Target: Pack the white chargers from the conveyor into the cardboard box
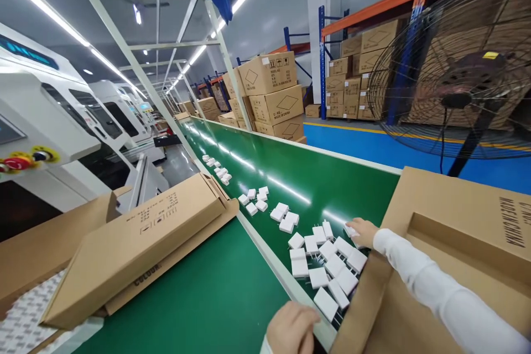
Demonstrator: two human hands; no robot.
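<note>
My right hand (pixel 362 232), in a white sleeve, reaches over the green conveyor belt with its fingertips closed on a white plug-in charger (pixel 350 230). Just below it, a loose pile of white chargers (pixel 332 259) lies on the belt, metal prongs showing on several. The pile reaches an open cardboard box (pixel 375 293) at the belt's lower end. My left hand (pixel 291 327) is at the bottom edge, near the belt's pale rail (pixel 286 282). Its fingers are curled, and anything inside them is hidden.
More chargers (pixel 254 200) lie in small groups farther up the belt (pixel 332 177). At left, a cardboard carton (pixel 145 232) rests over the green side table (pixel 199 287). A large black fan (pixel 456 77) stands at right, with stacked cartons (pixel 274 94) behind the belt.
</note>
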